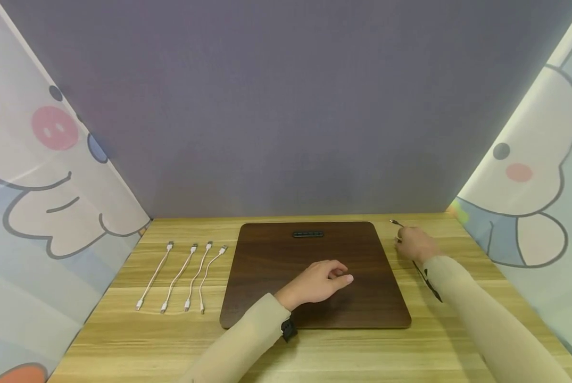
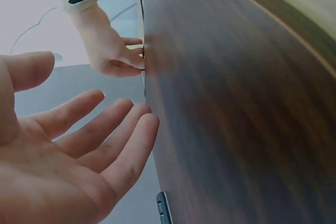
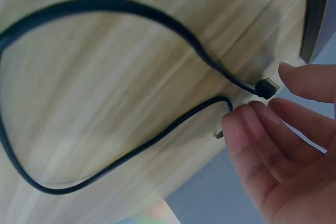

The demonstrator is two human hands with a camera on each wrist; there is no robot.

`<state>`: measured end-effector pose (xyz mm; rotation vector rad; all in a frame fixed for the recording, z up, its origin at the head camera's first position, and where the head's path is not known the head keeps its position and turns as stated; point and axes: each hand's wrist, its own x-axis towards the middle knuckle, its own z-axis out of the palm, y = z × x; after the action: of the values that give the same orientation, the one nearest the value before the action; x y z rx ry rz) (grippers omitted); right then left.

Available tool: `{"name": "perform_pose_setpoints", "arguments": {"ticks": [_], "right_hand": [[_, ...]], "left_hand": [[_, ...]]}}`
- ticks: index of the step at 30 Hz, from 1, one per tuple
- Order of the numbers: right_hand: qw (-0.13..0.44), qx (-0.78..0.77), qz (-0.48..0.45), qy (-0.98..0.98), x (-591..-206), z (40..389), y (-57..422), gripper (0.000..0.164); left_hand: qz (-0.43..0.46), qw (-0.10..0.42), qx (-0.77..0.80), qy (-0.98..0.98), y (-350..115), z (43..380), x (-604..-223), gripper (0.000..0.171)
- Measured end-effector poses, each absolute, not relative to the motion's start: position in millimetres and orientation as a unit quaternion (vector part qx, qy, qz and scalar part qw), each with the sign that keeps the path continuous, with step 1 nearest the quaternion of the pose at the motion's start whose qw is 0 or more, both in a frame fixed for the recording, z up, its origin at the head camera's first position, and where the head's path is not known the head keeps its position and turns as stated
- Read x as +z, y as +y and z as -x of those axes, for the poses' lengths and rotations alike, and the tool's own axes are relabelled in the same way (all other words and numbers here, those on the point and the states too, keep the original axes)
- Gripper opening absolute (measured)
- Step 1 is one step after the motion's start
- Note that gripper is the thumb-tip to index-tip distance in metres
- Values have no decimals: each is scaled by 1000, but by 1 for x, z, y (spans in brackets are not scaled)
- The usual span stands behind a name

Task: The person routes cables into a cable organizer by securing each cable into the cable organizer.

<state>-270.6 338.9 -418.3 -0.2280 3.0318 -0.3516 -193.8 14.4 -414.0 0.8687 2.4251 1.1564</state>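
Note:
My left hand (image 1: 316,282) hovers over a dark brown wooden board (image 1: 262,266), fingers loosely bent and nothing in them. The left wrist view shows its palm and spread fingers (image 2: 123,148) beside the board. To the right of the board, my right hand (image 1: 416,244) is at a black USB cable (image 1: 433,290). Up close, the cable (image 3: 105,4) lies in a wide loop on the table. Its plug (image 3: 266,88) sits by the gap between thumb and index finger. The other fingertips (image 3: 239,121) are right at the cable's far end, and the thumb stands apart from them.
Several short white USB cables (image 1: 173,282) lie side by side left of the board. A small dark strip (image 1: 308,234) lies near the board's back edge. A grey panel (image 1: 286,106) rises behind the wooden table (image 1: 123,340), with cartoon-print sheets at both sides.

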Motion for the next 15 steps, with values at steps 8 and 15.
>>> {"name": "perform_pose_setpoints", "arguments": {"ticks": [8, 15], "right_hand": [[69, -122, 57, 988, -420, 276, 338, 24], [70, -133, 63, 987, -421, 278, 337, 26]], "left_hand": [[-300, 164, 410, 846, 21, 197, -414, 47], [-296, 174, 409, 845, 28, 197, -413, 46]]}}
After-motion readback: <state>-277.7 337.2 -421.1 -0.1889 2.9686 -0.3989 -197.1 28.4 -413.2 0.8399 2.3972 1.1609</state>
